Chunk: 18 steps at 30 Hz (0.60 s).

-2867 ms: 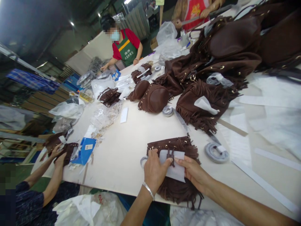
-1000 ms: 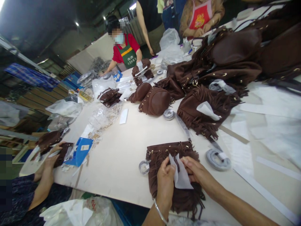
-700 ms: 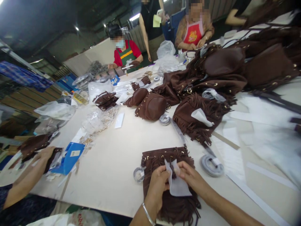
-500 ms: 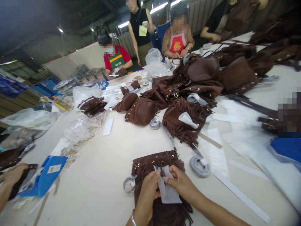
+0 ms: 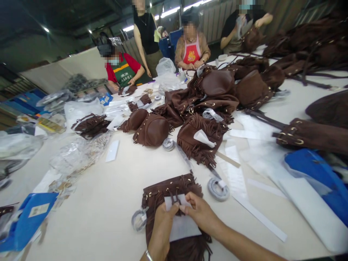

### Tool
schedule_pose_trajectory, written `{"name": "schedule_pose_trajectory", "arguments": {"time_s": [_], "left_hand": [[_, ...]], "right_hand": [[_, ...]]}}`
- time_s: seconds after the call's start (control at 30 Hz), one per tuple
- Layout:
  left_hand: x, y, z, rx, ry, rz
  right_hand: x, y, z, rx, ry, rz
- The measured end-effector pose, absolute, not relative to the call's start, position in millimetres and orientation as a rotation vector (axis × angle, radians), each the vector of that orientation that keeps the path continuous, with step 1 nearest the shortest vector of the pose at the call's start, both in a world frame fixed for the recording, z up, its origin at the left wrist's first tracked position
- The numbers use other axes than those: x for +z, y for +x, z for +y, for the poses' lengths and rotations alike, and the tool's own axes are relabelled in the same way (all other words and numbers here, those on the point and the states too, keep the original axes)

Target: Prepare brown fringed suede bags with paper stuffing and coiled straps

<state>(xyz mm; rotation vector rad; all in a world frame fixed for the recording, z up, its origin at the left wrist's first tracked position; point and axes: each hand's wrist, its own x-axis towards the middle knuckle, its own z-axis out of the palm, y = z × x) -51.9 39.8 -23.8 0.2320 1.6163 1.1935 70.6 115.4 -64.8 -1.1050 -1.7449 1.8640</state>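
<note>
A dark brown fringed bag (image 5: 154, 192) with brass eyelets lies flat in front of me. Over its front is a translucent white sheet (image 5: 185, 228), tucked beneath the brown drawstring (image 5: 174, 195) hanging from the eyelets. My left hand (image 5: 164, 221) is closed, its thumb pressing the drawstring against the sheet. From the other side, my right hand (image 5: 199, 210) pinches near the drawstring's ends and the sheet's upper edge. What lies under my thumbs is partly hidden. A wrapped coiled strap (image 5: 219, 189) sits right of the bag, and another coil (image 5: 139, 219) touches its left side.
More brown bags (image 5: 152, 128) are piled across the table's middle and right. Blue plastic pieces (image 5: 32, 217) lie at left, clear plastic bags (image 5: 67, 156) beyond them. White paper strips (image 5: 261, 217) lie at right. Several co-workers sit or stand along the far side.
The white sheet has slid under the drawstring and lies flatter and squarer on the bag. Both my hands have drawn in around the cord. The view has turned slightly right.
</note>
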Motion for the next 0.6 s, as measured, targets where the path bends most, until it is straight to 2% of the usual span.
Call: {"name": "schedule_pose_trajectory", "arguments": {"time_s": [0.13,0.37,0.6], "left_hand": [[-27,-51,38,1.245,0.224,1.620],[-31,-51,36,1.251,0.147,1.565],[-27,-45,34,1.344,0.115,1.511]], "right_hand": [[-61,74,115,1.961,-1.076,-1.611],[-53,74,119,2.448,-0.906,-1.249],[-65,65,118,2.286,-0.973,-1.466]]}}
